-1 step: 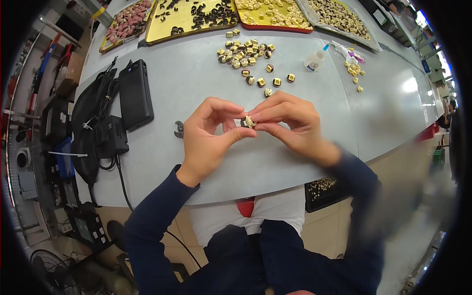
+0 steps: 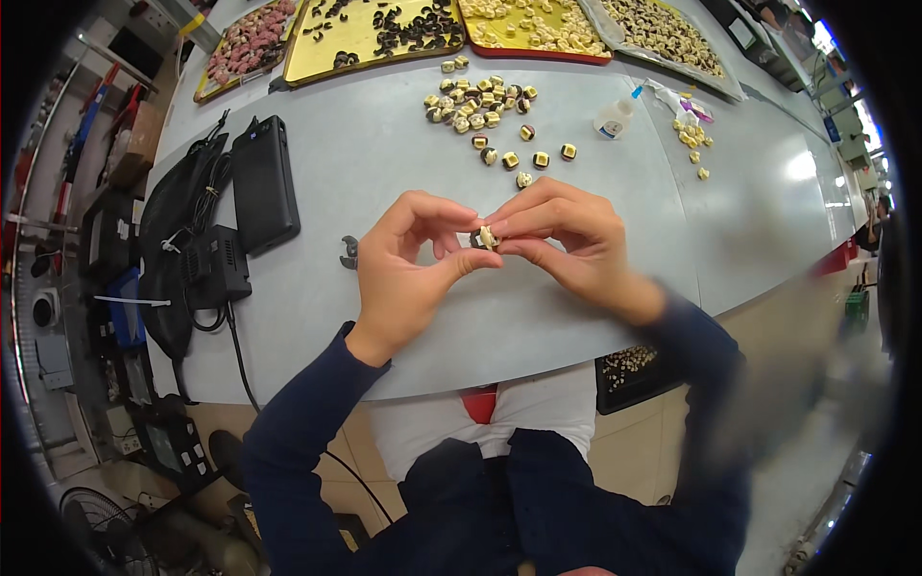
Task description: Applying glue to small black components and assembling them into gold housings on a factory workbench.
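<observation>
Small part point(image 2: 487, 237) sitting between left hand point(image 2: 403, 269) and right hand point(image 2: 581, 235), above grey table point(image 2: 576, 331); left fingers pinching dark side, right fingers pinching cream side. One part only in grip, showing blocky cream and black surfaces, partly hidden. One dark curved piece point(image 2: 350, 252) lying just beside left hand. Beyond: crowded cluster point(image 2: 485, 99) of similar parts, count unclear; one blue-tipped bottle point(image 2: 612, 119); four trays point(image 2: 312, 62) lining far edge.

No legible txt or nos. anywhere, tiny label point(image 2: 610, 128) on blue-tipped bottle point(image 2: 617, 116) incl.
</observation>
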The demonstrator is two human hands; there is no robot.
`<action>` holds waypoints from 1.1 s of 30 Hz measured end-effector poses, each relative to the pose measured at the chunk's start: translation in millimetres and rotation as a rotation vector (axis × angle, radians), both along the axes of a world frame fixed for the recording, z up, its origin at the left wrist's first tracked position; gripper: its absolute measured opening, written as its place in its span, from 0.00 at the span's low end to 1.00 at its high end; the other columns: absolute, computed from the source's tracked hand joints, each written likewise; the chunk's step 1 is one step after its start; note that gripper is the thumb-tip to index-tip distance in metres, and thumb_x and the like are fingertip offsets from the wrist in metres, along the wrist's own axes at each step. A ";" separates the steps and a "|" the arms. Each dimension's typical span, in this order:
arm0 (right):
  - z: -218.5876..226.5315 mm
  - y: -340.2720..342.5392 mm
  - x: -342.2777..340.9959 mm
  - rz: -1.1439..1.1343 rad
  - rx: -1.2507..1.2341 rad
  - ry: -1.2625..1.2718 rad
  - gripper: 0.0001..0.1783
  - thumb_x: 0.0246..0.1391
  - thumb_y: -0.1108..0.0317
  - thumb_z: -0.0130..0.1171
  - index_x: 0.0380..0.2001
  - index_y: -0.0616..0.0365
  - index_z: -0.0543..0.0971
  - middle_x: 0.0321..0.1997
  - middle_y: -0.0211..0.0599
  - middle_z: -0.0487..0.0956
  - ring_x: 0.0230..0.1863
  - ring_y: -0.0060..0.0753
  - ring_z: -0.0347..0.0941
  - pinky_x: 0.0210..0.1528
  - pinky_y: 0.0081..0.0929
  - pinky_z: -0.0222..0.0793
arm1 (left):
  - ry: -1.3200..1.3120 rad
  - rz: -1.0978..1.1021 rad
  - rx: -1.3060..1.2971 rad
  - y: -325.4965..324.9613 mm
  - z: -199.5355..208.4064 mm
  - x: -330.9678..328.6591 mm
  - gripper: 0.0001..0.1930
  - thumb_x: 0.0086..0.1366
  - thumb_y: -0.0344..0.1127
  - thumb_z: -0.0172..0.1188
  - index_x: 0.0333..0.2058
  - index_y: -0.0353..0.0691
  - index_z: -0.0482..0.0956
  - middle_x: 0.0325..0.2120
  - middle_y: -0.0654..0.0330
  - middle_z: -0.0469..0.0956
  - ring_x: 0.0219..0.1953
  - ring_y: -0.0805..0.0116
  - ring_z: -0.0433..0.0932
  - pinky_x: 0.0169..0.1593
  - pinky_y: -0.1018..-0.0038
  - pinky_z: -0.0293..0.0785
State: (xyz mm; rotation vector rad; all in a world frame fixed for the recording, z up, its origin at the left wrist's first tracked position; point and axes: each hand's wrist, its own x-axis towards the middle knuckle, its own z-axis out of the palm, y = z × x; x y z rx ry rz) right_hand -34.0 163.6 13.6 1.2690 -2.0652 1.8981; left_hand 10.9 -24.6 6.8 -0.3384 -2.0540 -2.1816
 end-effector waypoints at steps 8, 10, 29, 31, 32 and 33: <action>-1.5 5.5 -2.5 0.127 -0.050 -0.570 0.09 0.47 0.80 0.60 0.34 0.65 0.76 0.36 0.41 0.77 0.37 0.30 0.74 0.40 0.24 0.71 | 0.317 0.161 -0.282 9.0 0.6 5.3 0.15 0.40 0.25 0.72 0.29 0.40 0.78 0.24 0.64 0.76 0.24 0.77 0.69 0.28 0.81 0.65; 4.0 3.6 -0.6 0.276 -0.046 -0.898 0.11 0.48 0.77 0.60 0.38 0.63 0.75 0.39 0.39 0.77 0.40 0.27 0.74 0.42 0.22 0.70 | 0.369 0.188 -0.409 5.3 3.2 6.3 0.15 0.39 0.26 0.72 0.29 0.41 0.78 0.23 0.64 0.76 0.24 0.73 0.69 0.28 0.80 0.65; -14.5 31.1 -47.8 -0.198 0.032 -0.438 0.13 0.58 0.68 0.51 0.40 0.65 0.77 0.31 0.32 0.78 0.31 0.19 0.71 0.37 0.17 0.68 | 0.380 0.205 -0.863 -46.8 33.0 -21.9 0.04 0.51 0.26 0.61 0.27 0.36 0.77 0.26 0.57 0.75 0.31 0.62 0.73 0.34 0.72 0.68; -14.6 37.2 -51.0 -0.177 0.043 -0.418 0.12 0.58 0.68 0.51 0.39 0.65 0.78 0.31 0.32 0.78 0.31 0.18 0.71 0.37 0.16 0.68 | 0.254 0.125 -0.884 -52.1 30.8 -23.1 0.05 0.50 0.28 0.62 0.27 0.36 0.77 0.25 0.57 0.75 0.31 0.61 0.72 0.36 0.71 0.68; -15.0 36.0 -51.9 -0.193 0.064 -0.386 0.12 0.58 0.68 0.52 0.38 0.64 0.78 0.30 0.31 0.78 0.31 0.18 0.70 0.38 0.15 0.67 | 0.242 0.140 -0.898 -57.8 31.2 -20.4 0.05 0.50 0.28 0.62 0.27 0.36 0.77 0.25 0.57 0.75 0.31 0.61 0.72 0.36 0.71 0.68; -17.0 35.4 -52.6 -0.187 0.063 -0.388 0.12 0.58 0.68 0.52 0.38 0.64 0.78 0.30 0.31 0.78 0.31 0.18 0.70 0.38 0.15 0.67 | 0.193 0.092 -0.909 -60.1 29.6 -21.1 0.06 0.50 0.29 0.63 0.27 0.37 0.77 0.25 0.59 0.75 0.30 0.64 0.72 0.33 0.73 0.67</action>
